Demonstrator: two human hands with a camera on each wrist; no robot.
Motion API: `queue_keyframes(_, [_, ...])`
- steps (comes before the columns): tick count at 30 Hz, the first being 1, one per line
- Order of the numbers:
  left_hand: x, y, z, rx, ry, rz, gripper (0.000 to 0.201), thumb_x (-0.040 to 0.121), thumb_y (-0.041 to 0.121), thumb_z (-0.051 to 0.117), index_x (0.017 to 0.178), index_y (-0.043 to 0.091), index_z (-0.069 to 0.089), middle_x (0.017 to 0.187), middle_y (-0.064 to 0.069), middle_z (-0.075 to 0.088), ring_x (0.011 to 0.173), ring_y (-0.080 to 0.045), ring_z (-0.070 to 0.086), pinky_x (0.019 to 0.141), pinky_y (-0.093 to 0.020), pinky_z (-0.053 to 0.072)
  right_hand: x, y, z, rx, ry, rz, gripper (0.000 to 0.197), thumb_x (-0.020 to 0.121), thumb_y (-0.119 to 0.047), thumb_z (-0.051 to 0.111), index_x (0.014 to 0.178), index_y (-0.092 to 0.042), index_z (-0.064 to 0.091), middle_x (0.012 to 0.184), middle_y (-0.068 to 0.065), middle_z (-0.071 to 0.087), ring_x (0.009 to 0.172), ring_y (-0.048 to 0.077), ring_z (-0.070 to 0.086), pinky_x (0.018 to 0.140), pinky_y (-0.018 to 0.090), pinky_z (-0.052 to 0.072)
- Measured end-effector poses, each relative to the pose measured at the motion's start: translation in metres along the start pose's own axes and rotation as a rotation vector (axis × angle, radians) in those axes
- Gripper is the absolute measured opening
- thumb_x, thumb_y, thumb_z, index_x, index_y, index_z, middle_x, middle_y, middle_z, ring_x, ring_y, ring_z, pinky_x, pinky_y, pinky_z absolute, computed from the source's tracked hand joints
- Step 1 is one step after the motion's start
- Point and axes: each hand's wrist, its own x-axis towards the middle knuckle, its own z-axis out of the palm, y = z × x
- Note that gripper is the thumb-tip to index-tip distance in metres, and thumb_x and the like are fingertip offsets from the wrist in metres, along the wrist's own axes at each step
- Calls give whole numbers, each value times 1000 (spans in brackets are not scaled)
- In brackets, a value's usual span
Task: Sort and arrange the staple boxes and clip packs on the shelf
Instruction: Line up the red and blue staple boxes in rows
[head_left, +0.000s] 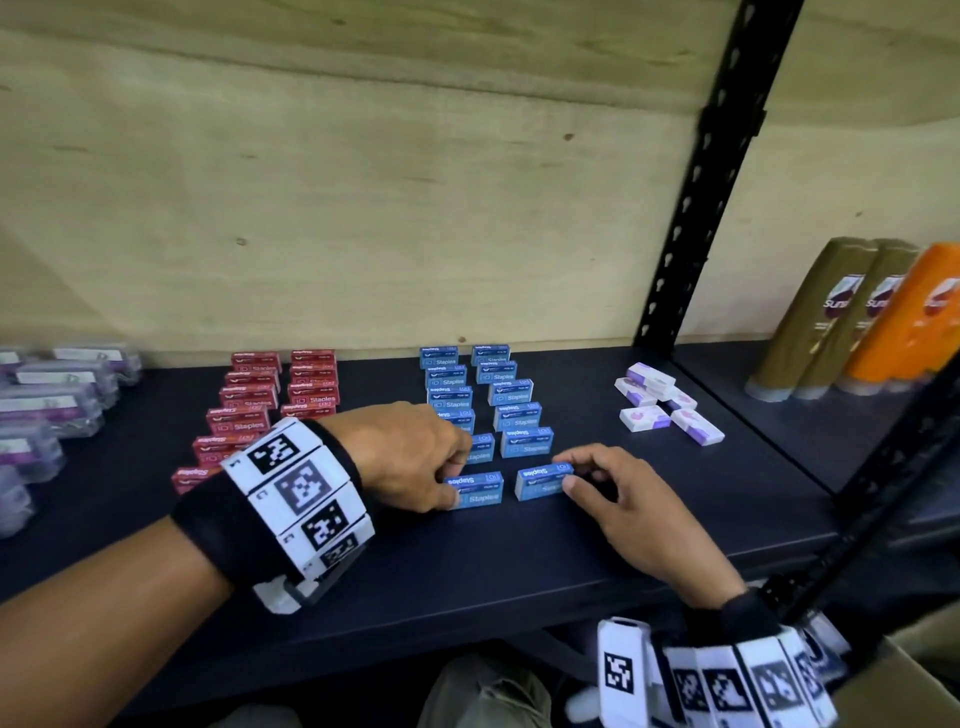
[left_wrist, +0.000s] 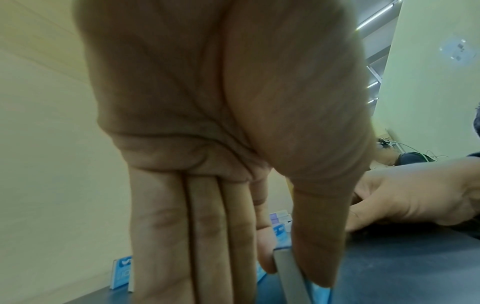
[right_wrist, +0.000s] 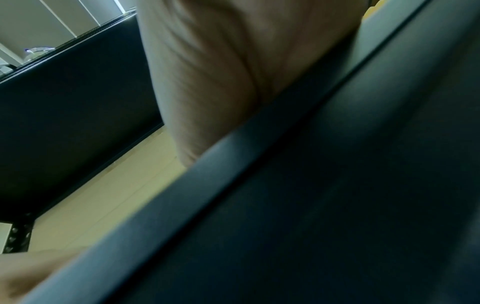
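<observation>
Two columns of blue staple boxes (head_left: 511, 395) run front to back in the middle of the dark shelf (head_left: 519, 561). My left hand (head_left: 457, 483) pinches the left end of the front left blue box (head_left: 480, 489). In the left wrist view the thumb and forefinger of that hand (left_wrist: 292, 273) clamp the box's grey end (left_wrist: 293, 292), with the other fingers straight. My right hand (head_left: 566, 472) pinches the right end of the front right blue box (head_left: 543, 480). Left of the blue boxes stand two columns of red staple boxes (head_left: 283, 392). Clear clip packs (head_left: 52, 400) are stacked at the far left.
Several small white-and-purple boxes (head_left: 667, 402) lie loose at the shelf's right. A black slotted upright (head_left: 696, 197) divides off a bay with brown and orange bottles (head_left: 852, 322). The right wrist view shows only the palm's heel (right_wrist: 213, 82) and the shelf's front edge (right_wrist: 233, 185).
</observation>
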Motion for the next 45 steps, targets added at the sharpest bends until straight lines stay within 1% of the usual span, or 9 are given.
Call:
queue_keyframes(14, [6, -4, 4, -20, 41, 8, 17, 92, 44, 56, 95, 29, 49, 85, 12, 59, 79, -12, 56, 70, -26, 44, -3, -5, 10, -165, 142, 24, 19, 95, -46, 53, 114, -51, 56, 98, -25, 59, 97, 1, 49, 82, 30, 47])
queue_keyframes(20, [8, -2, 4, 8, 37, 4, 18, 93, 45, 56, 96, 28, 50, 86, 11, 56, 79, -12, 55, 67, -25, 41, -4, -7, 11, -182, 151, 18, 22, 95, -47, 54, 116, -51, 55, 96, -26, 58, 96, 0, 49, 78, 28, 46])
queue_keyframes(25, [6, -3, 1, -25, 15, -17, 26, 90, 51, 59, 101, 30, 51, 89, 13, 58, 85, -12, 58, 71, -25, 44, -6, -8, 9, -145, 134, 4, 34, 90, -56, 52, 124, -50, 50, 97, -25, 59, 99, -1, 49, 80, 28, 47])
queue_keyframes(30, [1, -8, -1, -115, -20, -44, 39, 83, 62, 61, 105, 32, 52, 98, 12, 65, 88, -11, 62, 85, -33, 52, -11, -6, 5, -70, 102, -2, 40, 90, -55, 56, 129, -49, 48, 101, -28, 61, 106, -5, 49, 83, 17, 41])
queue_keyframes(32, [-1, -10, -2, -146, -48, -49, 39, 81, 64, 61, 103, 33, 50, 100, 12, 67, 87, -10, 64, 87, -35, 53, -14, -5, 0, 0, 96, 0, 39, 89, -52, 60, 126, -46, 52, 103, -25, 63, 107, -3, 54, 87, 20, 44])
queue_keyframes(35, [-2, -10, -7, -152, -56, -65, 36, 82, 63, 60, 96, 33, 50, 84, 8, 73, 76, -12, 69, 81, -35, 55, -20, -5, -12, 85, 88, -22, 31, 89, -46, 64, 119, -43, 59, 104, -16, 66, 99, 3, 62, 90, 31, 52])
queue_keyframes(37, [-3, -7, -16, -149, -38, -70, 34, 85, 59, 60, 95, 28, 52, 71, 6, 74, 65, -13, 70, 70, -28, 56, -22, -7, -24, 38, 53, -50, 27, 88, -46, 64, 115, -43, 62, 103, -15, 65, 95, 4, 64, 87, 34, 54])
queue_keyframes(40, [2, 2, -35, -175, -18, -42, 31, 88, 55, 59, 95, 25, 57, 65, 10, 72, 60, -10, 70, 65, -26, 55, -21, -12, -51, -52, -21, -45, 26, 88, -49, 63, 113, -43, 62, 101, -16, 65, 91, 2, 64, 84, 31, 54])
queue_keyframes(45, [35, 18, -65, -86, 47, 37, 30, 88, 56, 59, 95, 27, 59, 70, 12, 73, 68, -5, 69, 68, -26, 50, 6, -16, -107, -143, -49, 52, 20, 88, -46, 65, 106, -39, 65, 91, -18, 68, 82, 2, 65, 79, 24, 53])
